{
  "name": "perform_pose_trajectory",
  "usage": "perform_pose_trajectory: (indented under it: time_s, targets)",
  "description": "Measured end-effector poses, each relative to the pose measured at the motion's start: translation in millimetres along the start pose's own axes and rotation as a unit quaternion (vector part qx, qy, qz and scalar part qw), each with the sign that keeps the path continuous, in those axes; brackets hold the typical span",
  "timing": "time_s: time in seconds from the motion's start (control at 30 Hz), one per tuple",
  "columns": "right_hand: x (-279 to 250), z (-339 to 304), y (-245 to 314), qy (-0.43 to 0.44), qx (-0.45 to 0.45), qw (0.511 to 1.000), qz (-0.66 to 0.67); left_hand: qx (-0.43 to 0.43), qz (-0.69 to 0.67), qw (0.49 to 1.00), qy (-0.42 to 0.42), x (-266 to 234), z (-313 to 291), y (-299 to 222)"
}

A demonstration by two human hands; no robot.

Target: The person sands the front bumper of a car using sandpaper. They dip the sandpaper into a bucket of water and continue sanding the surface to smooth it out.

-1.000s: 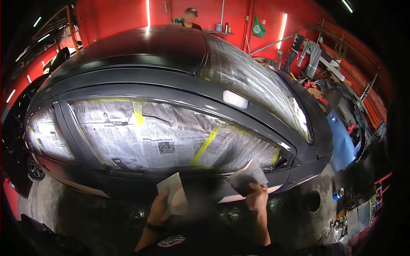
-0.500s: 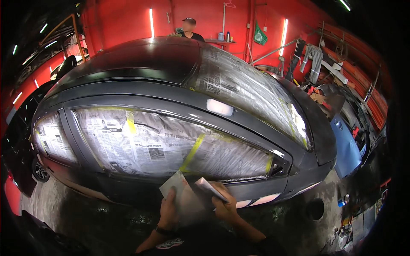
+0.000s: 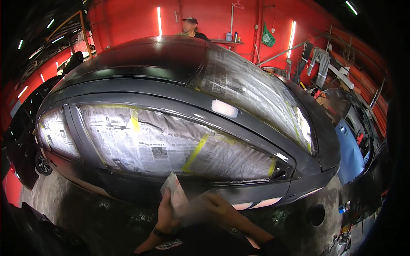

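Sheet [image 3: 176,194] indistinct toward right hand [image 3: 219,208]

Bright wall tubes [image 3: 159,21], dark rim, probable motion blur below centre.

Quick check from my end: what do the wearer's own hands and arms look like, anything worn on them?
The left hand and right hand are both without gloves. A dark band circles the left wrist; none shows on the right. The right forearm is uncovered up to a dark sleeve. No cables are visible on either arm.
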State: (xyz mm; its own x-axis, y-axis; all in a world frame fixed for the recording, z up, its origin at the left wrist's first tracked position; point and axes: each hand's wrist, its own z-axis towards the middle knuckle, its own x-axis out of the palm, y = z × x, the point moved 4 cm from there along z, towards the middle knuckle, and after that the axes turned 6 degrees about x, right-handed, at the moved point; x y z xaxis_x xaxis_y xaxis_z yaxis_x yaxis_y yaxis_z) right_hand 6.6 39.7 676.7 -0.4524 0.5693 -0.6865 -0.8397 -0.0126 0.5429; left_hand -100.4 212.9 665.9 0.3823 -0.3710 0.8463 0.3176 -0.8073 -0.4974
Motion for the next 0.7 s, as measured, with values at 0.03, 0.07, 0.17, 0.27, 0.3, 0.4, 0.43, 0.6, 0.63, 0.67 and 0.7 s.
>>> perform_pose_trajectory:
  time_s: [0.03, 0.07, 0.17, 0.27, 0.3, 0.4, 0.43, 0.6, 0.63, 0.67, 0.7]
  targets:
    - [5.6, -8.0, -5.8, -0.009, -0.002, 1.000, -0.006, -0.056, -0.065, 0.994, 0.065, 8.5, 0.3, -2.6]
    - [0.7, -2.7, -4.3, -0.034, 0.043, 0.997, 0.060, -0.097, -0.076, 0.989, 0.076, 11.5, -0.8, -2.4]
    - [-20.7, 13.7, 15.4, -0.075, 0.144, 0.964, 0.210, -0.210, 0.003, 0.978, -0.001, 8.0, -5.5, 6.7]
    - [-34.3, 23.0, 32.0, -0.072, 0.124, 0.963, 0.227, -0.088, 0.124, 0.988, 0.006, 17.0, -4.0, -4.0]
    - [-41.5, 23.8, 36.1, -0.077, 0.091, 0.972, 0.203, -0.049, 0.167, 0.985, -0.006, 21.8, -4.6, -13.1]
    - [-56.6, 41.3, 40.0, -0.075, 0.023, 0.994, -0.081, -0.001, 0.349, 0.937, 0.018, 22.2, -7.6, -25.3]
    - [-58.5, 47.3, 40.9, -0.071, 0.003, 0.974, -0.213, 0.050, 0.416, 0.906, 0.059, 25.6, -7.5, -25.9]
    - [-17.2, 42.8, 36.7, 0.005, -0.095, 0.966, -0.242, 0.195, 0.563, 0.800, 0.076, 25.2, 7.2, -19.0]
    - [-11.3, 40.6, 38.7, 0.026, -0.111, 0.964, -0.239, 0.196, 0.564, 0.799, 0.069, 24.2, 8.3, -20.5]
    - [-5.3, 35.8, 40.1, 0.049, -0.124, 0.963, -0.235, 0.196, 0.590, 0.780, 0.066, 19.8, 10.1, -20.6]
    - [0.0, 30.3, 39.3, 0.071, -0.124, 0.962, -0.234, 0.196, 0.615, 0.761, 0.065, 13.7, 13.8, -21.2]
